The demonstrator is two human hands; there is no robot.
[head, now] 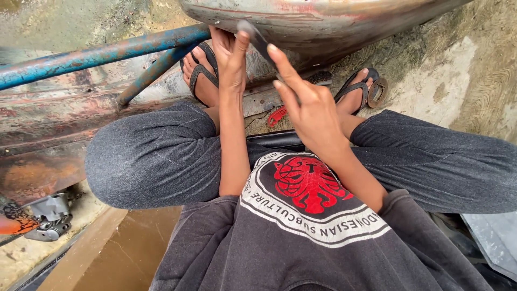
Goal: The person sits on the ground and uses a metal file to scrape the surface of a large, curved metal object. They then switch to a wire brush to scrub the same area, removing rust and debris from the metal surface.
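— Fingers [280,67] of the right hand [309,110] pinched on a dark flat strip [257,39], pressed to the rusty metal panel [323,21] at top centre?

— Yes; left hand [231,59] clamped on the strip's other end. Patchy rust all over the panel — seemingly much left to do. Below: blue pipe [97,54] upper left, red tool [277,116] between sandalled feet.

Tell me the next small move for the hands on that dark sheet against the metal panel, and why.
Probably a short stroke of the dark sheet along the rusty panel. Both hands already pinch it flat against the panel's curved edge: the left hand at its upper end, the right hand's fingers at its lower end. The surface there looks rusty and patchy.
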